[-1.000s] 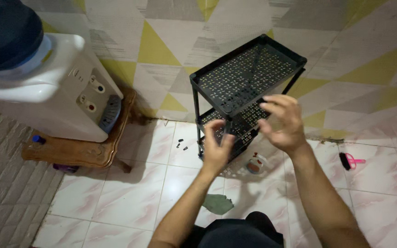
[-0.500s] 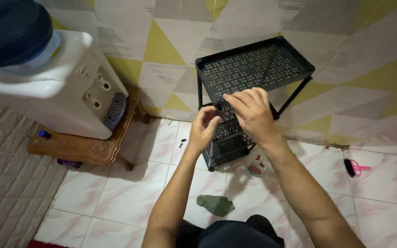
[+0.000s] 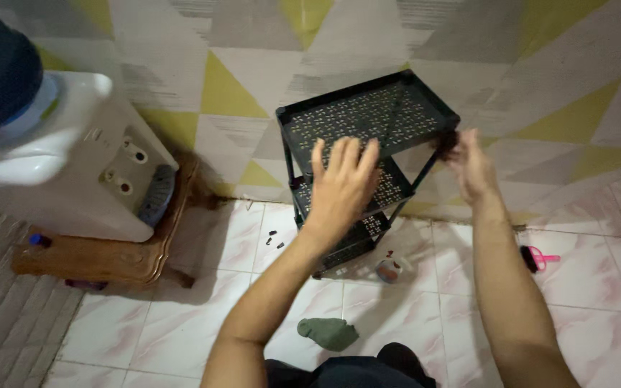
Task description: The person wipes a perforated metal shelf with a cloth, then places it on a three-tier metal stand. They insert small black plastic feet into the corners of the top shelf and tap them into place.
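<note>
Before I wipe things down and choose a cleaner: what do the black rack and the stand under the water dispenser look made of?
Black rack: likely moulded plastic, matte, with uniform punched perforations and thin posts. Stand: looks like wood, brown and varnished, with a glossy carved scalloped edge.

The way to the wall was blocked by a black rack (image 3: 368, 118). Left of it, open tiled floor (image 3: 217, 244) was left as far as a water dispenser (image 3: 73, 165) on a wooden stand (image 3: 109, 259). Small screws (image 3: 274, 238), a tape roll (image 3: 389, 269) and a green cloth (image 3: 328, 333) were scattered underfoot.
</note>
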